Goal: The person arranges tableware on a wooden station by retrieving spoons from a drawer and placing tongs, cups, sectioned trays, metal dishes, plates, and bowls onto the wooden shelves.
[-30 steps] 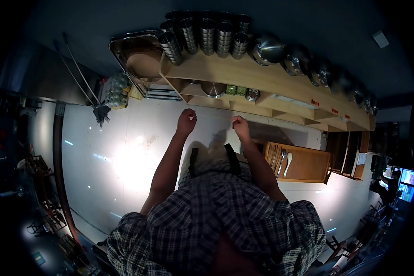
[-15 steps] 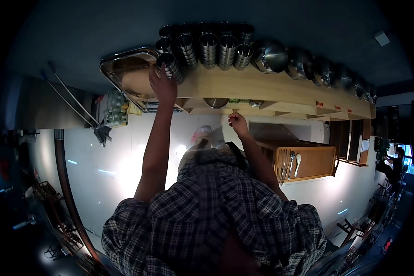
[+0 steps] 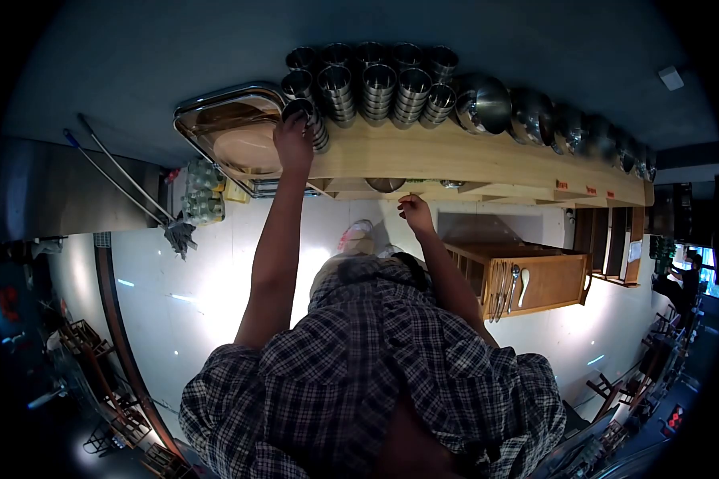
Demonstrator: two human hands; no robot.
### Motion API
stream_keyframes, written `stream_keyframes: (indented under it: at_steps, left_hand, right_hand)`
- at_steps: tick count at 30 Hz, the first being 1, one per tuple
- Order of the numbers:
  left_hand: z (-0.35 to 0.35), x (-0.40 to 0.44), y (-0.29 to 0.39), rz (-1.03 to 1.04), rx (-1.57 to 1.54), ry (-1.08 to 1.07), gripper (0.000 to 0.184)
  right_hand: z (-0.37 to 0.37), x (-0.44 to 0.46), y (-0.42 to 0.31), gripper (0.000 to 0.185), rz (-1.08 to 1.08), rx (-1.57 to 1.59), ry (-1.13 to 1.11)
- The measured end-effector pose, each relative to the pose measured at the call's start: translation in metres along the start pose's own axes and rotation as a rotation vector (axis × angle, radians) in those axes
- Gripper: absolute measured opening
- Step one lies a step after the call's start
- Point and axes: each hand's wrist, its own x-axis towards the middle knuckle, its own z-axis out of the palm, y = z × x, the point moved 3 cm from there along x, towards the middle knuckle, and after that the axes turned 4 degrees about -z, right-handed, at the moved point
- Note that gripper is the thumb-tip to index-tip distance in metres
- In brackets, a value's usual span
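Observation:
Stacks of shiny metal cups (image 3: 379, 80) stand in rows on a pale wooden shelf top (image 3: 423, 148). At the left front stack (image 3: 319, 134), my left hand (image 3: 294, 150) has its fingers over the rim of the top cup, gripping it. The hand covers part of that cup. Lower down and apart from the cups, my right hand (image 3: 415, 214) hangs in front of the shelf edge, its fingers curled in with nothing visible in them.
Left of the cups lies a metal tray (image 3: 208, 136). Metal bowls (image 3: 484, 104) line the shelf to the right. Below stands a wooden cabinet (image 3: 547, 283) with ladles or spoons (image 3: 513, 286) on top. Bottles in a pack (image 3: 204, 195) and a mop (image 3: 180, 235) are at left.
My view has shifted slightly, so the cups and bowls appear farther right. My left hand stays at the front left stack, its fingers now bent over the top rim. The right hand stays curled.

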Motion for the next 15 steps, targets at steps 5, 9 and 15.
stream_keyframes:
  at_steps: [5, 9, 15]
  left_hand:
    - [-0.035, 0.013, 0.027, 0.033, -0.072, 0.087, 0.021]
    - [-0.064, -0.001, 0.058, 0.113, -0.057, 0.043, 0.020]
    - [-0.072, -0.059, 0.084, 0.097, -0.379, -0.273, 0.033]
  right_hand:
    - [0.007, 0.003, -0.011, 0.009, -0.063, 0.027, -0.007]
    - [0.025, 0.006, -0.067, 0.025, -0.284, -0.099, -0.051]
    - [0.087, -0.010, -0.186, 0.078, -0.565, 0.046, -0.364]
